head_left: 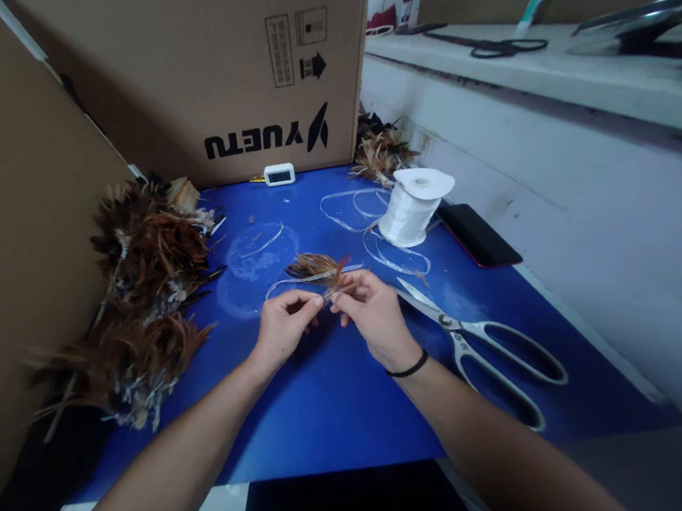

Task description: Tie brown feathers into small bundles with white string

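Between my hands, over the blue tabletop (pixel 358 423), is a small bunch of brown feathers (pixel 313 266). My left hand (pixel 288 322) is closed, thumb and fingertip pinching the quill end of the bunch. My right hand (pixel 375 311), with a black band at the wrist, pinches the bunch from the other side, a reddish feather standing up by its fingers. A thin white ribbon (pixel 279 283) loops beside the bunch toward my fingers; where it passes between them is hidden. Large scissors (pixel 462 328) lie partly spread just right of my right hand.
A white ribbon spool (pixel 412 210) stands at the back, loose loops around it, beside a black phone (pixel 480 235). Heaped feather bunches (pixel 153 266) line the left edge. A cardboard box (pixel 174 44) walls the back, with a small white digital display (pixel 280 174) before it. Right is a ledge (pixel 555 75).
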A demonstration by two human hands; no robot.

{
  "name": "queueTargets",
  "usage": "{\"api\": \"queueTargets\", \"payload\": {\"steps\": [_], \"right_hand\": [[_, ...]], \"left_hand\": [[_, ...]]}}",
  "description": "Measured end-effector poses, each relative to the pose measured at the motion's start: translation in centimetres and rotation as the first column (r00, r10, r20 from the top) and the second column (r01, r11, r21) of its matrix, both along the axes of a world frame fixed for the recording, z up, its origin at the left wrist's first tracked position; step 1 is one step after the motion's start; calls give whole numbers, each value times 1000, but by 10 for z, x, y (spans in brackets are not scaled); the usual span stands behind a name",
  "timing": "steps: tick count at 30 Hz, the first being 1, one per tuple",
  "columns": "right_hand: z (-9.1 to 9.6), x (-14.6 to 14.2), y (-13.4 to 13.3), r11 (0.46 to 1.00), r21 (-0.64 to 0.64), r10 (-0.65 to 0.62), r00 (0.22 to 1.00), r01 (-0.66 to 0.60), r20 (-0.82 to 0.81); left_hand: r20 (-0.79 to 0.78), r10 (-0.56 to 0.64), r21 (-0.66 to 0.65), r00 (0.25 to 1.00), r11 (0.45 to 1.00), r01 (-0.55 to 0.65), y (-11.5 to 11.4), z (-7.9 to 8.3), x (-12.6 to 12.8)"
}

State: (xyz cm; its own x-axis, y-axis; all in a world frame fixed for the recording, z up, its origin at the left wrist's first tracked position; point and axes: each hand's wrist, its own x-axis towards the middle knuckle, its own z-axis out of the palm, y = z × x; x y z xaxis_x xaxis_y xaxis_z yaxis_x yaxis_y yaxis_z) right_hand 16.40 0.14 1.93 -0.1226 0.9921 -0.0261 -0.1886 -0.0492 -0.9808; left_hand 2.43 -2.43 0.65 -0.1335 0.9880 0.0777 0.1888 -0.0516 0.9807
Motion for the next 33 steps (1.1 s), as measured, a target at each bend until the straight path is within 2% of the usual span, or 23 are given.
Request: {"api": "queueTargets", "payload": {"steps": [10, 16, 18, 22, 33], "right_hand": [[-1, 0, 0, 998, -32, 62, 998, -63, -30], [3, 0, -1, 998, -29, 62, 997, -64, -55], [3, 0, 0, 997, -26, 68, 997, -69, -47], [0, 1, 3, 996, 10, 83, 996, -83, -10], [-8, 5, 5, 976, 152, 140, 982, -159, 130]], "left_hand": [[-28, -4, 24, 1000, 1000, 4, 0, 1, -1], [-147, 20, 114, 989, 993, -3, -1, 3, -1], [-100, -8, 73, 995, 997, 16, 0, 3, -2], [77, -82, -92, 994, 992, 89, 1, 2, -2], [339, -163, -322, 927, 905, 277, 1, 9, -4]]}}
